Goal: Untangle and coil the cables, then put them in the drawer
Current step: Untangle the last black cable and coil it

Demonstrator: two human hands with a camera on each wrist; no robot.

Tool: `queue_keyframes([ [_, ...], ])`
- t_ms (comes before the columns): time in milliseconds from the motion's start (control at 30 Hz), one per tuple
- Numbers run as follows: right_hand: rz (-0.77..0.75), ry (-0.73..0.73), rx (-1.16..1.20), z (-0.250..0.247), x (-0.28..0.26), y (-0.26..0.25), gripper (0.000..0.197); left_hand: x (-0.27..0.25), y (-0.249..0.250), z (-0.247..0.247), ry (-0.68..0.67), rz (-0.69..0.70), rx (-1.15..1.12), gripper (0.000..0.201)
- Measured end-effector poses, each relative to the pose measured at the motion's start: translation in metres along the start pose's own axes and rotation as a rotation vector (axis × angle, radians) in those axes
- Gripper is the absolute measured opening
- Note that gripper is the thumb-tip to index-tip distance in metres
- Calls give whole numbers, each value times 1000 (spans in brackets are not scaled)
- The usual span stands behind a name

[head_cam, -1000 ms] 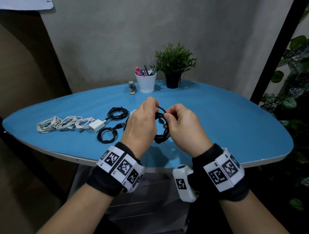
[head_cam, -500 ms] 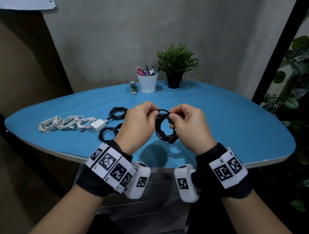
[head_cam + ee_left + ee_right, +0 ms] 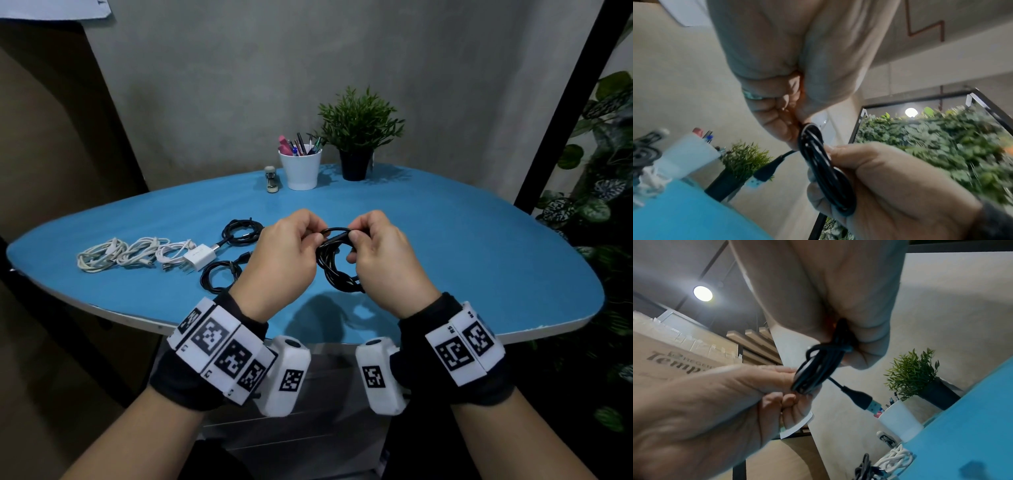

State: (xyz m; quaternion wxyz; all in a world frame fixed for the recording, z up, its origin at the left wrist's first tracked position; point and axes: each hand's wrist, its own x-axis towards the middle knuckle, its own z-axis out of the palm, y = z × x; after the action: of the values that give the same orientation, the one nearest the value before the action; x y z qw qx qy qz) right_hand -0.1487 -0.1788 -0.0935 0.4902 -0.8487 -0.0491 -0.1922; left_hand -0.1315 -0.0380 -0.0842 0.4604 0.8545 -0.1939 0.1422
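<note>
A coiled black cable (image 3: 337,265) is held above the blue oval tabletop (image 3: 479,260), gripped at its upper part by the left hand (image 3: 284,260) and the right hand (image 3: 380,257), both with curled fingers. Its USB plug (image 3: 863,400) hangs free. Two black coils (image 3: 241,231) and white cable bundles (image 3: 133,255) are lying on the tabletop to the left.

"Temp", cut off, on a cardboard box (image 3: 684,363); "R5" on right wristband (image 3: 457,346).
</note>
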Motion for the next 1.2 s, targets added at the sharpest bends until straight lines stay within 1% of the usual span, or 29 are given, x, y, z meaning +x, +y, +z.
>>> queue_keyframes([
  [67,41,-22,114,-3,1,-1,14,1,0,-2,12,-84,-229,14],
  [133,70,-26,231,-4,3,-1,18,1,4,-3,41,-135,-415,16],
  [200,82,-1,284,-6,5,-1,18,1,7,-3,38,-150,-502,18],
  [267,92,42,290,-6,6,-1,16,-1,10,-2,0,-149,-552,21],
  [333,108,76,291,-6,7,-1,15,-5,13,0,-42,-140,-582,20],
  [433,116,91,303,-5,7,-1,16,-8,16,5,-34,-117,-572,8],
  [533,124,54,376,-3,6,-3,16,-6,12,9,17,-101,-469,18],
  [667,148,37,533,-3,7,-6,23,-3,10,11,44,-71,-365,22],
  [733,142,40,561,-3,7,-7,27,-3,10,11,64,-64,-353,23],
  [800,120,32,575,-4,7,-8,26,-1,9,9,92,-73,-382,22],
  [900,22,21,506,-7,6,-8,16,2,7,4,87,-65,-408,23],
  [1000,-49,38,381,-10,7,-6,16,1,7,4,69,-34,-359,26],
  [1100,-43,75,324,-12,9,-6,17,0,8,6,66,-3,-301,30],
  [1167,-18,43,328,-15,10,-5,20,1,7,7,68,6,-294,29],
  [1200,-13,1,318,-17,11,-4,25,1,5,7,76,-1,-301,29],
])
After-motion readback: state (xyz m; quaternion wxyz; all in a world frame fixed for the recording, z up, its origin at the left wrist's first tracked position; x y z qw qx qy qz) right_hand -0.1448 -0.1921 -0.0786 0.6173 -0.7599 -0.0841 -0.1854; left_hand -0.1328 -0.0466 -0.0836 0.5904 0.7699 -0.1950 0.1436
